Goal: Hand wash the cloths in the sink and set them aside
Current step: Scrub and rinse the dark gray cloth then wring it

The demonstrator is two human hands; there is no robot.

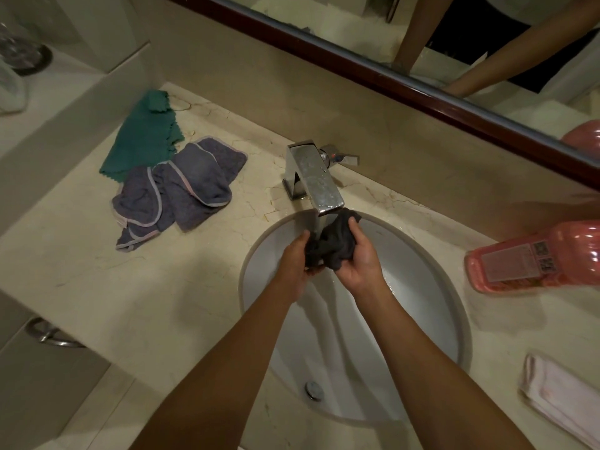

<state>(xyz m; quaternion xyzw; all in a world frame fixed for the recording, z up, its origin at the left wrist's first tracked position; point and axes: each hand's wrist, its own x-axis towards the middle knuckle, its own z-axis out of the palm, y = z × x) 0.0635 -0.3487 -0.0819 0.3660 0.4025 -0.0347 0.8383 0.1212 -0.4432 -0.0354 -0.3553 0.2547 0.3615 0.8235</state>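
Observation:
A dark grey cloth [331, 243] is bunched up over the white oval sink [422, 303], right under the spout of the chrome faucet [316, 177]. My left hand [293, 264] grips its left side and my right hand [360, 258] grips its right side, thumb on top. Water runs from the spout onto the cloth. On the counter to the left lie purple-grey cloths with pale trim [177, 190] and a green cloth [146, 134] behind them.
A pink bottle [532, 259] lies on its side on the counter right of the sink. A folded white cloth [558, 404] sits at the near right. The drain plug [314, 389] shows in the basin. A mirror [422, 37] runs along the back wall.

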